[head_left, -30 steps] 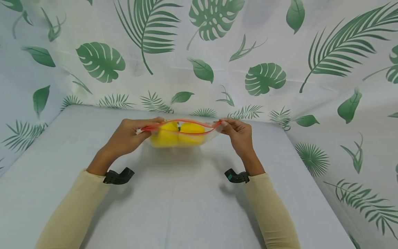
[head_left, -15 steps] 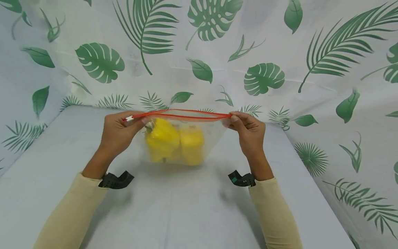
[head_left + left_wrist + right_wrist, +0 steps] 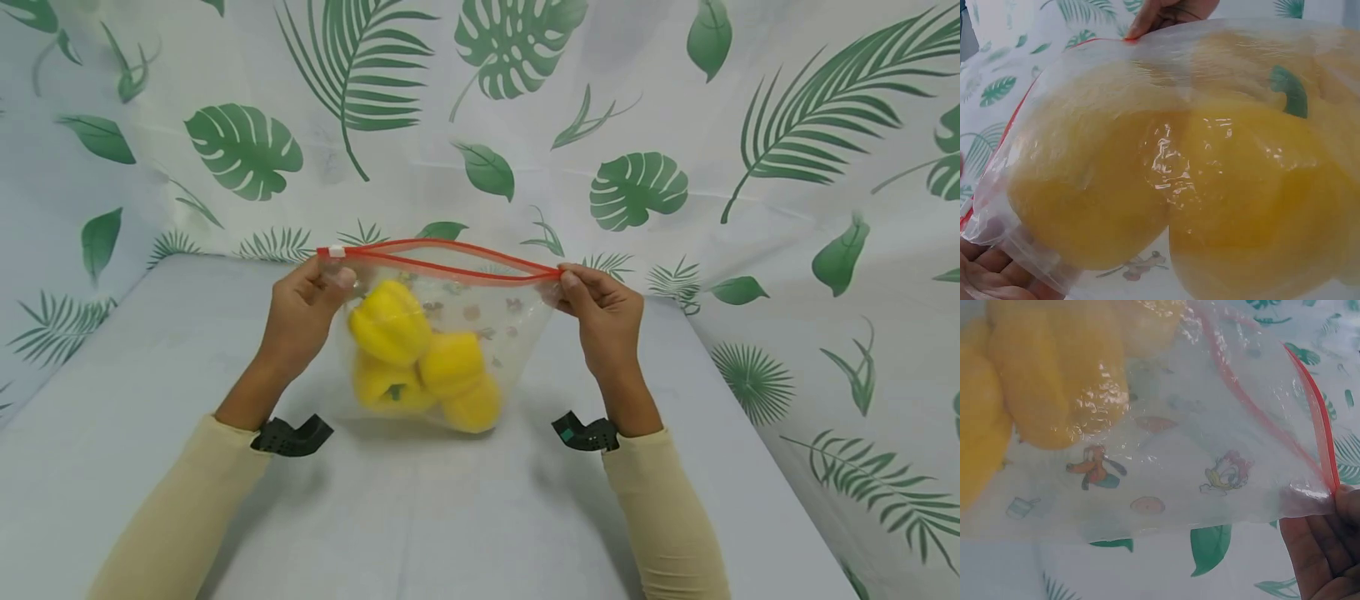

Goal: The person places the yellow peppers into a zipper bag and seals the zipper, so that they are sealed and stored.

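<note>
Between both hands hangs a clear zipper bag (image 3: 517, 333) with a red zip edge and small printed cartoon figures. Several yellow bell peppers (image 3: 390, 321) lie inside it, piled toward its left and bottom. My left hand (image 3: 296, 312) pinches the upper left corner, beside the white slider (image 3: 337, 251). The upper right corner is pinched by my right hand (image 3: 611, 321) between thumb and fingers. The mouth of the bag gapes between the two red strips. In the left wrist view, a pepper (image 3: 1260, 187) with a green stem behind it presses close to the plastic.
A white-covered table (image 3: 450, 508) lies under the bag. Behind it and to the sides hangs a white cloth (image 3: 525, 183) printed with green leaves. Each wrist wears a black camera mount (image 3: 292, 435).
The bag has swung from nearly edge-on to facing me, and its zip edge has risen. My hands have moved apart, and more of the peppers show.
</note>
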`<state>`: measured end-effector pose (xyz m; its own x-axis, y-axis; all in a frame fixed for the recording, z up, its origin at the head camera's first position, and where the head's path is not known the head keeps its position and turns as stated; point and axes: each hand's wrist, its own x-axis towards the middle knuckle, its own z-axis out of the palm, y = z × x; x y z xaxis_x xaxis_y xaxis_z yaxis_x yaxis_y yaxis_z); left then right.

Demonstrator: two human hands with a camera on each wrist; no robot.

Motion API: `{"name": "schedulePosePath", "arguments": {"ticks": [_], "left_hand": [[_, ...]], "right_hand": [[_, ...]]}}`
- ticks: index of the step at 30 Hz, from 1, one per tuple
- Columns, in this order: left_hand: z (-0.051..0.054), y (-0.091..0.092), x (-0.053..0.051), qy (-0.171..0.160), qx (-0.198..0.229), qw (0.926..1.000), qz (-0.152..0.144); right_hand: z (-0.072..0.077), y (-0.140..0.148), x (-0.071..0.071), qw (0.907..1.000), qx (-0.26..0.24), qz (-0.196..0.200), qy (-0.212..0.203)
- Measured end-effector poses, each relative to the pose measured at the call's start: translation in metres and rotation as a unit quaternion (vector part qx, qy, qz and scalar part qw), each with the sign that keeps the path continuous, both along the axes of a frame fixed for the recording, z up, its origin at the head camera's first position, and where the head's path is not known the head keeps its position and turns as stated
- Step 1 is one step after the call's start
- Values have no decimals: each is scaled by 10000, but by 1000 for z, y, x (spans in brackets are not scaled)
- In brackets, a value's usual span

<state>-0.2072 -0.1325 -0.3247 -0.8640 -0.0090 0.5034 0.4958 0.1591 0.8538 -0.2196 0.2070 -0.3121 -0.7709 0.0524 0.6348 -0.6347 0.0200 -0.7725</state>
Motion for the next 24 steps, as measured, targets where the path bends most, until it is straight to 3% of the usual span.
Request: {"name": "schedulePosePath", "arguments": {"ticks": [8, 16, 24], "left_hand": [[-2, -5, -8, 130, 389, 9991, -60], [-4, -5, -7, 320, 111, 9989, 332], [-6, -4, -9, 599, 477, 9964, 366]], "right_hand": [[-2, 1, -2, 9998, -122, -88, -147], [-6, -2, -4, 9984, -441, 137, -326], [-5, -2, -3, 9990, -385, -1, -229]]}}
